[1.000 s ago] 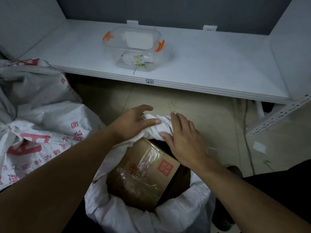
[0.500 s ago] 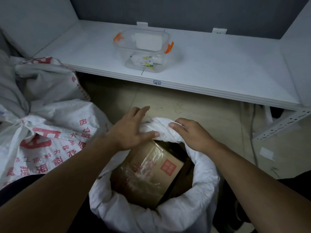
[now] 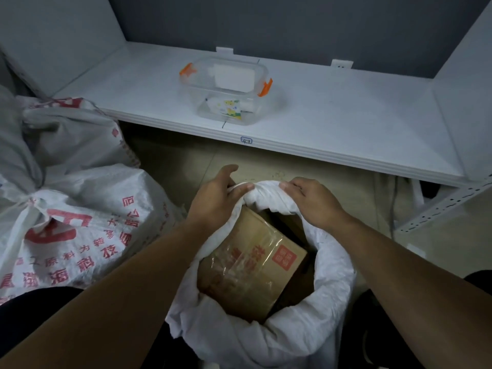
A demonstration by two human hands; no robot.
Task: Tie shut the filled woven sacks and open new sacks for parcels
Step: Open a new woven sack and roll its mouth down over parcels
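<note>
Head view: left hand [image 3: 213, 201] and right hand [image 3: 314, 203], each grip holding the far rolled edge of the open sack [image 3: 332, 275], box [image 3: 253, 262] inside. Tied sack [image 3: 87, 209] near at left; bare floor [image 3: 186, 161] up to the shelf [image 3: 346, 123] edge.

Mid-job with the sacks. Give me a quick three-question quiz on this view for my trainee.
1. True or false: the left hand and right hand both have a grip on the rolled rim of the white sack.
2. What lies inside that sack? A) cardboard box B) loose bottles C) folded cloth
3. Where does the clear container with orange latches stand?
Key: 1 true; 2 A; 3 on the white shelf.
</note>
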